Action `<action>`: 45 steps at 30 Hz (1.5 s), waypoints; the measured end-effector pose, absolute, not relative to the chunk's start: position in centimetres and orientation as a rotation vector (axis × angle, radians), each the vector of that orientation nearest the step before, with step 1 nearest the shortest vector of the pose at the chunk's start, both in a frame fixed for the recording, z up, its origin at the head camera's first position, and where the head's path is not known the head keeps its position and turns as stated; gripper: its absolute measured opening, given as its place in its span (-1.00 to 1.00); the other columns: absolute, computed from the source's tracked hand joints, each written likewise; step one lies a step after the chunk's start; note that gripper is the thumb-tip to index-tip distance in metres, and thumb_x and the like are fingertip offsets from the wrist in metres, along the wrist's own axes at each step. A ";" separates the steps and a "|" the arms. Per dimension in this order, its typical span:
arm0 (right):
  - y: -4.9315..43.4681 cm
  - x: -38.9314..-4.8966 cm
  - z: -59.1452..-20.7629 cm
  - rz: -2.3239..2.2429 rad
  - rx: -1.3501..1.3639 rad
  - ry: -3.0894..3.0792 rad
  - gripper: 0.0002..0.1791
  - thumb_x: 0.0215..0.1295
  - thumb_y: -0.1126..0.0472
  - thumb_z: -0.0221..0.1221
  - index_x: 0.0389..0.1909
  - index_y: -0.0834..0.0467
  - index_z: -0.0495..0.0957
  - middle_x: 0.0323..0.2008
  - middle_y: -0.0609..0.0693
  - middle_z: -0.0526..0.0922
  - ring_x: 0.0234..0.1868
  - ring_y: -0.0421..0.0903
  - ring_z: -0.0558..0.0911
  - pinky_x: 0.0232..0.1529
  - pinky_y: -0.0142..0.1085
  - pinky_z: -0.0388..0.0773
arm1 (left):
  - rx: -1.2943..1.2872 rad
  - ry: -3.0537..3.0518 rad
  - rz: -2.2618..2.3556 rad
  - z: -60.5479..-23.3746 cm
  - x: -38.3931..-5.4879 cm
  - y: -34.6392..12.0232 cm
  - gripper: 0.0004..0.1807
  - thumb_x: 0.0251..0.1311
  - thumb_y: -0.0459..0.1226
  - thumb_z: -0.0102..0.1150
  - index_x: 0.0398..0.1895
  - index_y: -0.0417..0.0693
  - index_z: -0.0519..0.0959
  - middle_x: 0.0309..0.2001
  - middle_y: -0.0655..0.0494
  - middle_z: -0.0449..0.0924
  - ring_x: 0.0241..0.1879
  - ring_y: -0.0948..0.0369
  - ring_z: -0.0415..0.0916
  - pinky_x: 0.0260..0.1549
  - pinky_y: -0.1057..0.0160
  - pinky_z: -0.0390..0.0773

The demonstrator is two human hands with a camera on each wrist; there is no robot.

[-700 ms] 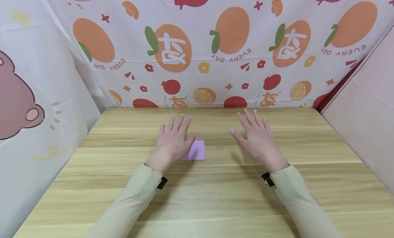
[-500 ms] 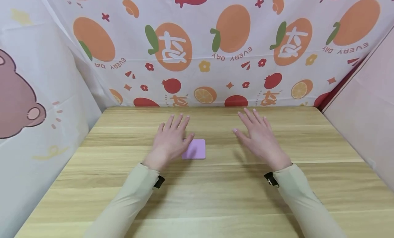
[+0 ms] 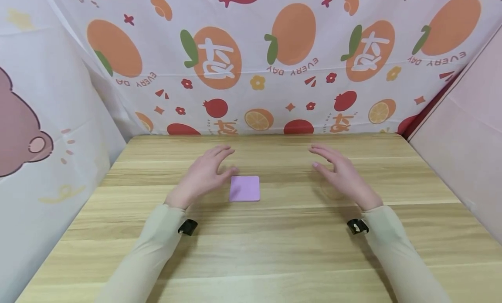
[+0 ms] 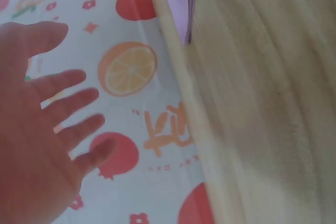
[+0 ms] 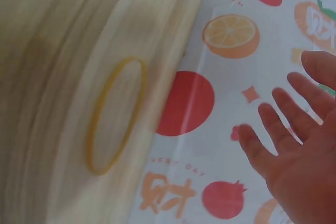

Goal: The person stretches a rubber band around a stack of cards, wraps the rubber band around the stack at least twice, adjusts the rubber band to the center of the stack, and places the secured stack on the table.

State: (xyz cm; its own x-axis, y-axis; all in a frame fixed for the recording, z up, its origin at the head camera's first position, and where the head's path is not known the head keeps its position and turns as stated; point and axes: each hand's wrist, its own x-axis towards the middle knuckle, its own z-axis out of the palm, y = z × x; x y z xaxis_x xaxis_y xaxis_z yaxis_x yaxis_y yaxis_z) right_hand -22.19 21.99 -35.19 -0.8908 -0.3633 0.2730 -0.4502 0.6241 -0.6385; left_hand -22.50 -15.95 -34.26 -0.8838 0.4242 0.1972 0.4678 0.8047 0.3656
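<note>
A stack of thin purple cards (image 3: 245,188) with rounded corners lies flat on the wooden table; its layered edge shows in the left wrist view. Just left of it hovers my left hand (image 3: 201,174), fingers spread and relaxed, thumb near the stack's upper left corner, holding nothing. My right hand (image 3: 345,176) is raised over the table on the right, its fingers loosely extended and nothing in them. Beneath it lies a thin yellow loop that looks like a rubber band (image 5: 96,114), clear in the right wrist view and only faint from the head.
The wooden table (image 3: 266,255) ends at a fruit-printed cloth (image 3: 259,93) hanging behind it. A bear-print cloth (image 3: 78,98) hangs on the left and a pale pink panel (image 3: 462,133) stands on the right. Each wrist wears a small black device.
Both hands have turned from palms down to palms facing inward and moved apart. The left hand has uncovered the purple stack, and the yellow loop now shows faintly under the right.
</note>
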 end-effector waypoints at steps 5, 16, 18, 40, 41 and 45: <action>23.1 -22.6 -35.8 1.254 0.673 -2.705 -0.53 0.42 0.22 0.17 0.33 0.03 0.44 0.36 0.00 0.37 0.38 0.02 0.30 0.31 0.13 0.29 | -0.743 -2.889 -0.808 -34.7 -23.0 -16.8 -0.36 0.34 0.02 0.15 0.38 -0.09 0.35 0.38 -0.01 0.30 0.41 0.01 0.14 0.37 -0.05 0.15; 24.6 -23.7 -36.5 1.314 0.610 -2.730 -0.66 0.42 0.17 0.18 0.18 0.08 0.56 0.24 0.04 0.50 0.20 0.06 0.48 0.21 0.03 0.42 | -0.731 -2.980 -0.994 -35.7 -24.0 -17.2 -0.36 0.21 -0.13 0.33 0.33 -0.14 0.40 0.30 -0.03 0.39 0.27 -0.04 0.31 0.24 -0.10 0.34; 24.8 -23.9 -36.7 1.308 0.608 -2.732 -0.70 0.41 0.20 0.19 0.12 0.14 0.59 0.17 0.08 0.54 0.13 0.05 0.52 0.15 -0.02 0.48 | -0.737 -3.019 -1.037 -35.8 -24.1 -17.2 -0.32 0.17 -0.14 0.37 0.34 -0.14 0.40 0.30 -0.04 0.40 0.26 -0.05 0.32 0.22 -0.11 0.36; 27.1 -25.7 -38.3 1.220 0.556 -3.049 -0.79 0.32 0.29 0.24 -0.06 0.15 0.69 -0.09 0.01 0.69 -0.06 -0.04 0.59 0.04 -0.15 0.52 | -0.870 -3.222 -0.938 -37.1 -25.0 -16.2 -0.20 -0.07 -0.16 0.52 0.29 -0.15 0.43 0.14 -0.02 0.39 0.07 0.03 0.33 0.11 0.01 0.40; 27.1 -25.8 -38.3 1.215 0.547 -3.062 -0.80 0.32 0.29 0.24 -0.06 0.14 0.69 -0.09 0.01 0.69 -0.06 -0.05 0.59 0.03 -0.15 0.51 | -0.873 -3.228 -0.921 -37.2 -25.0 -16.1 -0.19 -0.08 -0.15 0.52 0.30 -0.14 0.43 0.16 -0.03 0.37 0.09 0.02 0.31 0.12 0.00 0.39; 27.3 -26.0 -38.5 1.205 0.529 -3.100 -0.80 0.31 0.31 0.24 -0.07 0.13 0.70 -0.08 0.02 0.69 -0.07 -0.05 0.58 0.01 -0.15 0.51 | -0.861 -3.241 -0.885 -37.2 -24.9 -15.9 -0.16 -0.10 -0.15 0.54 0.32 -0.13 0.41 0.19 -0.03 0.34 0.12 0.03 0.27 0.12 0.00 0.38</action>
State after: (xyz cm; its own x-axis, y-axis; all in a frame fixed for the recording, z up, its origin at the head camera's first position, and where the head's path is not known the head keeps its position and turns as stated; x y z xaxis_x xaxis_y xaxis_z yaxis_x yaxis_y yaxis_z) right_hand -26.01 27.33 -38.49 -0.9258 -0.3658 -0.0950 -0.2056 0.6985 -0.6854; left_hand -24.85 -15.92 -37.19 -0.8271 0.5336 -0.1765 0.3697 0.7531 0.5442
